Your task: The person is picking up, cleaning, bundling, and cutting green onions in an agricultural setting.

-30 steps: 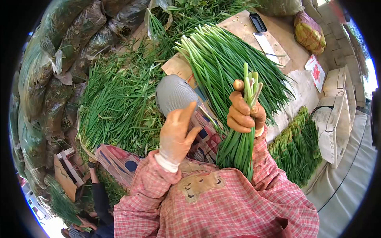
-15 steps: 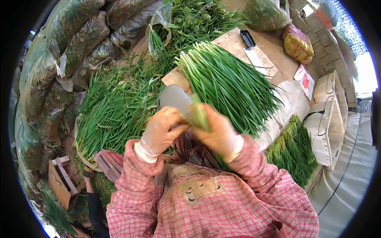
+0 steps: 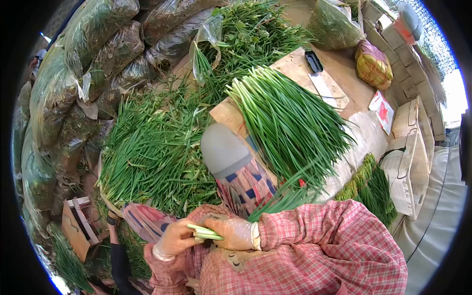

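Note:
Low in front of my body, my right hand (image 3: 230, 233) grips a small bunch of garlic chives (image 3: 205, 233) near its pale ends, which point left. Its green leaves trail out beyond my right forearm, over the thigh. My left hand (image 3: 176, 239) is close against those stem ends, with its fingers curled in and touching them. Both hands seem to wear thin, see-through gloves. Past my grey-padded knee (image 3: 223, 150), a large sheaf of chives (image 3: 290, 118) lies with its pale ends toward the upper left, partly on a wooden board (image 3: 228, 112).
Loose chives (image 3: 147, 142) are heaped to the left, beside stacked filled plastic bags (image 3: 73, 113). A black tray (image 3: 313, 61) and a white flat strip (image 3: 323, 91) lie on the board. Tied chives (image 3: 371, 191) and a white crate (image 3: 400, 172) stand right. Another person's arm (image 3: 118, 255) shows lower left.
Both hands have come down from above the knee toward my lap, bringing the small bunch along. The knee and patterned trouser leg now show. The view has shifted slightly.

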The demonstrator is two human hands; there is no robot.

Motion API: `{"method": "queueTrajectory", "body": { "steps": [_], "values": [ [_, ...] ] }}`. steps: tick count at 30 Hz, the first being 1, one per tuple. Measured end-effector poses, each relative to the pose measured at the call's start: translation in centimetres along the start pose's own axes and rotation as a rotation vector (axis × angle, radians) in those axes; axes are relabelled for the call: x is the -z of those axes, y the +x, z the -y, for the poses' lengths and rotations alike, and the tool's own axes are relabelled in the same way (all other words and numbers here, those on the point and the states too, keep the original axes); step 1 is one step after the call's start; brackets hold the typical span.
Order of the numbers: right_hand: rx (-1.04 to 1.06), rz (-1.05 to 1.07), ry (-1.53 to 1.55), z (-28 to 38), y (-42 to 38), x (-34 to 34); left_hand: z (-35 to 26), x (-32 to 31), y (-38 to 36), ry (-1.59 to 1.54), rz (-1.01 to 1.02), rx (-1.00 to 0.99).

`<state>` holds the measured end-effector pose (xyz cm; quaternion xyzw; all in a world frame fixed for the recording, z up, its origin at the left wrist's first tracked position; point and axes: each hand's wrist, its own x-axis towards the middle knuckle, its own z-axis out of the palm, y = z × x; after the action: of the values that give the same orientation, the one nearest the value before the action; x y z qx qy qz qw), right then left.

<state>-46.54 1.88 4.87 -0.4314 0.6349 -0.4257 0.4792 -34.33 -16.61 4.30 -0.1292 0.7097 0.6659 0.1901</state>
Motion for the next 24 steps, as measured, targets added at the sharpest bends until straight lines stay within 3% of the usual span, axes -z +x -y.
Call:
{"method": "queueTrajectory", "body": {
  "steps": [2, 3, 4, 5, 6, 8, 9, 10, 12, 13, 15, 16, 17, 18, 20, 22, 24],
  "values": [
    [-0.136, 0.069, -0.063, -0.8, 1.2, 0.4, -3.7, 3.4, 2.3, 0.345, 0.001, -0.016],
    [-0.127, 0.06, -0.02, -1.9, 1.4, 0.0, -3.3, 4.7, 3.8, 0.258, -0.151, 0.06],
    [-0.12, 0.05, 0.025, -3.0, 1.8, -0.1, -3.6, 6.0, 5.4, 0.46, -0.259, -0.011],
    [-0.014, 0.109, 0.026, -2.8, 2.1, 0.9, -4.6, 6.5, 7.7, 0.383, -0.36, 0.05],
    [-0.104, 0.184, 0.208, -3.2, 2.5, 1.3, -5.5, 7.2, 10.4, 0.407, -0.382, -0.004],
    [0.197, 0.043, 0.258, -4.0, 2.9, 2.3, -6.9, 8.9, 15.9, 0.614, -0.266, -0.127],
    [0.247, 0.073, 0.34, -3.6, 2.4, 4.3, -6.6, 9.3, 18.3, 0.677, -0.317, -0.098],
    [0.3, 0.103, 0.415, -2.8, 1.6, 7.6, -7.3, 9.6, 20.9, 0.789, -0.306, -0.195],
    [0.314, -0.017, 0.421, -2.5, 1.0, 17.2, -9.0, 9.5, 25.2, 0.855, -0.03, -0.355],
    [-0.034, -0.242, 0.131, -1.1, -0.1, 22.3, -9.4, 8.8, 27.2, 0.96, 0.072, -0.456],
    [-0.018, -0.756, -0.044, -6.4, 0.4, 30.0, -8.7, 6.5, 30.7, 1.135, 0.218, -0.646],
    [-0.144, -0.913, 0.024, -9.4, 0.7, 33.8, -7.8, 5.4, 32.3, 1.379, 0.257, -0.772],
    [-0.161, -1.036, -0.111, -12.6, 0.9, 37.1, -6.9, 5.0, 33.3, 1.388, 0.261, -0.892],
    [-0.258, -1.108, 0.03, -15.2, 1.1, 39.8, -6.2, 4.6, 34.0, 1.395, 0.267, -1.011],
    [-0.382, -1.125, -0.156, -22.2, 1.8, 43.6, -5.2, 4.1, 34.6, 1.401, 0.342, -1.051],
    [-0.639, -1.07, -0.005, -19.8, 2.8, 43.2, -4.5, 3.9, 34.8, 1.398, 0.376, -1.094],
    [-0.528, -0.995, -0.19, -22.0, 3.1, 43.3, -4.2, 4.2, 34.8, 1.389, 0.361, -1.142]
  ]
}}
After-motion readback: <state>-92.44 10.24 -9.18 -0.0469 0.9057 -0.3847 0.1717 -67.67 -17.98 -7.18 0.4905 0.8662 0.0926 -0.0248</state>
